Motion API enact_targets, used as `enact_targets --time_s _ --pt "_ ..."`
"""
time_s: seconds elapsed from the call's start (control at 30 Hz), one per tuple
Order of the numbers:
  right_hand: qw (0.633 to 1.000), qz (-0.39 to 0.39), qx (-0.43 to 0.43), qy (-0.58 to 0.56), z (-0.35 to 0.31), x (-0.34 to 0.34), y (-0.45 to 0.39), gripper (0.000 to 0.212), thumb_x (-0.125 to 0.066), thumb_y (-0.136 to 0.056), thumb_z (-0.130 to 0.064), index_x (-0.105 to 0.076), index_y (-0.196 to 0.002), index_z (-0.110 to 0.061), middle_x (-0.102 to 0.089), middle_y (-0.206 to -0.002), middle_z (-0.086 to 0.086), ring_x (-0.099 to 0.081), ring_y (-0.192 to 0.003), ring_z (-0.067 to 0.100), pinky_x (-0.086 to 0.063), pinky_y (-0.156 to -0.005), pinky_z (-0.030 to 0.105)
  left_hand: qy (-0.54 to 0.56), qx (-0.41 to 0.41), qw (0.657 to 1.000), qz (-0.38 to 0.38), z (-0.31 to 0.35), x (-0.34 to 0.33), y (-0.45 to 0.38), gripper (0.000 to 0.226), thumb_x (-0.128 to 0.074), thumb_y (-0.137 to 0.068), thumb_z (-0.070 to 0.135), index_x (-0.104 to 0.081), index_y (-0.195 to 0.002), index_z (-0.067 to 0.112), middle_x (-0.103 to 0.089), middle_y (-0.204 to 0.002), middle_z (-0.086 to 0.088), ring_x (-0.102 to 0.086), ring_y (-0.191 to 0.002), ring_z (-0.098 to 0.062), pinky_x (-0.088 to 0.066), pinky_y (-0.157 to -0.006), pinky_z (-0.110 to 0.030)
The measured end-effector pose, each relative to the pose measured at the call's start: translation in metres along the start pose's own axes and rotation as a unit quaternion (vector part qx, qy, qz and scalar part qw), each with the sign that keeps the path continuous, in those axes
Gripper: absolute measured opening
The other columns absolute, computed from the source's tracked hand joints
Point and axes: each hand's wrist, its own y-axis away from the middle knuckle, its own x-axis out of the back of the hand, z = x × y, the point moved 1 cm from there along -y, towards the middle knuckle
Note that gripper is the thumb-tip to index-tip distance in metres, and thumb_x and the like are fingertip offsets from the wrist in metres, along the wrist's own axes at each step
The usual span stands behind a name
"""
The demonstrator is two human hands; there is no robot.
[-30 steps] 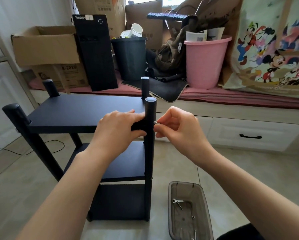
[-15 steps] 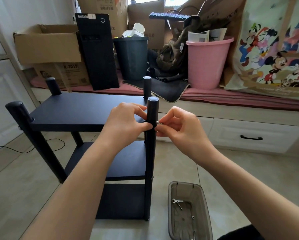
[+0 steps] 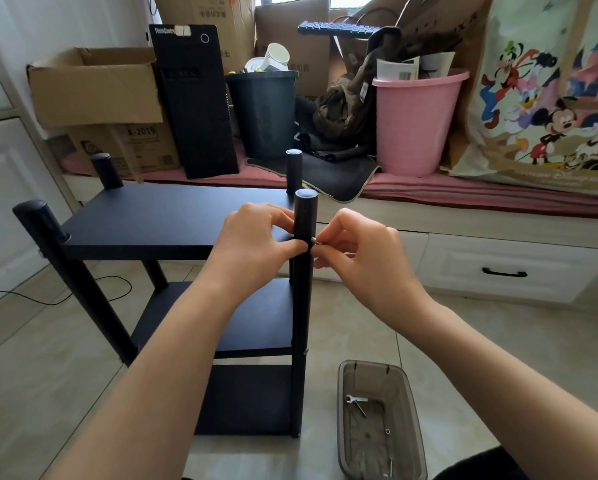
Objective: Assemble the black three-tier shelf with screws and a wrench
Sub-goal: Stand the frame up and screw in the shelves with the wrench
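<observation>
At centre frame on the tiled floor stands the black three-tier shelf, its near right post upright between my hands. My left hand curls around that post at the level of the top board, thumb pressed against it. My right hand pinches a small silver screw against the post's right side. Lower right, a smoky plastic tray holds the wrench and loose hardware.
</observation>
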Motion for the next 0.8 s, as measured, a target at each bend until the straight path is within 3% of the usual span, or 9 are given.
enact_targets --time_s 0.1,0.3,0.37,0.43,0.47,0.53,0.63,0.7,0.8 --pt "0.994 -0.018 -0.057 -0.095 0.001 0.003 -0.003 0.013 -0.074 -0.083 0.001 -0.062 -0.082 -0.003 -0.074 -0.076 0.009 -0.073 -0.064 0.018 -0.061 -0.065 0.029 -0.008 -0.003 1.0 0.008 -0.001 0.0 0.0 0.015 -0.083 -0.082 0.022 -0.079 -0.095 0.019 -0.07 -0.104 0.012 -0.063 -0.103 -0.009 -0.044 -0.09 -0.023" --pt "0.996 -0.024 -0.052 -0.073 0.0 0.005 -0.005 0.013 -0.076 -0.083 -0.003 -0.064 -0.083 -0.003 -0.073 -0.07 0.007 -0.07 -0.058 0.011 -0.053 -0.057 0.017 -0.053 -0.03 0.997 0.041 -0.004 -0.002 0.01 0.021 -0.079 -0.086 0.025 -0.077 -0.103 0.014 -0.072 -0.109 0.006 -0.063 -0.105 -0.012 -0.048 -0.092 -0.027" --pt "0.997 -0.025 -0.042 -0.061 0.0 0.005 -0.005 0.013 -0.076 -0.083 -0.004 -0.064 -0.083 -0.003 -0.073 -0.072 0.007 -0.071 -0.06 0.012 -0.054 -0.058 0.018 -0.049 -0.051 0.989 0.127 -0.001 -0.001 0.021 0.017 -0.077 -0.088 0.03 -0.076 -0.092 0.013 -0.074 -0.096 0.002 -0.065 -0.092 -0.014 -0.05 -0.086 -0.029" --pt "0.997 -0.026 -0.038 -0.062 0.001 0.005 -0.005 0.013 -0.076 -0.084 -0.004 -0.064 -0.082 -0.003 -0.074 -0.073 0.006 -0.071 -0.061 0.015 -0.057 -0.061 0.023 -0.004 -0.047 0.977 0.206 0.0 -0.001 0.033 0.032 -0.071 -0.092 0.037 -0.071 -0.069 0.015 -0.069 -0.069 0.005 -0.063 -0.067 -0.012 -0.049 -0.069 -0.025" --pt "0.997 -0.025 -0.038 -0.063 0.001 0.005 -0.005 0.013 -0.076 -0.084 -0.004 -0.063 -0.082 -0.004 -0.074 -0.073 0.006 -0.072 -0.062 0.016 -0.059 -0.062 0.026 0.043 -0.023 0.976 0.211 -0.001 -0.002 0.038 0.042 -0.067 -0.094 0.039 -0.067 -0.059 0.015 -0.066 -0.058 0.004 -0.06 -0.056 -0.011 -0.048 -0.061 -0.021" --pt "0.997 -0.023 -0.039 -0.061 0.001 0.005 -0.005 0.013 -0.076 -0.084 -0.004 -0.063 -0.081 -0.004 -0.074 -0.073 0.007 -0.072 -0.063 0.018 -0.061 -0.065 0.032 0.154 0.077 0.976 0.131 -0.007 -0.004 0.041 0.055 -0.062 -0.097 0.038 -0.065 -0.047 0.015 -0.068 -0.054 0.003 -0.062 -0.047 -0.01 -0.048 -0.052 -0.016" --pt "0.998 -0.022 -0.035 -0.057 0.002 0.004 -0.004 0.014 -0.076 -0.083 -0.004 -0.063 -0.081 -0.005 -0.074 -0.072 0.006 -0.073 -0.064 0.018 -0.062 -0.068 0.036 0.265 0.249 0.931 -0.02 -0.026 -0.016 0.046 0.049 -0.064 -0.096 0.04 -0.071 -0.054 0.015 -0.075 -0.068 -0.003 -0.073 -0.065 -0.014 -0.055 -0.057 -0.019" --pt "0.998 -0.024 -0.031 -0.057 0.001 0.004 -0.003 0.013 -0.076 -0.083 -0.004 -0.063 -0.081 -0.005 -0.074 -0.074 0.005 -0.073 -0.065 0.017 -0.062 -0.069 0.037 0.336 0.286 0.897 -0.029 -0.039 -0.027 0.048 0.028 -0.07 -0.092 0.04 -0.075 -0.079 0.015 -0.078 -0.081 -0.002 -0.074 -0.084 -0.018 -0.059 -0.074 -0.025" --pt "0.998 -0.022 -0.026 -0.051 0.001 0.004 -0.004 0.013 -0.076 -0.083 -0.004 -0.063 -0.081 -0.007 -0.074 -0.074 0.005 -0.073 -0.065 0.017 -0.062 -0.069 0.036 0.458 0.255 0.851 -0.016 -0.047 -0.04 0.047 0.019 -0.072 -0.09 0.033 -0.075 -0.101 0.019 -0.078 -0.097 0.005 -0.072 -0.102 -0.012 -0.053 -0.093 -0.028"
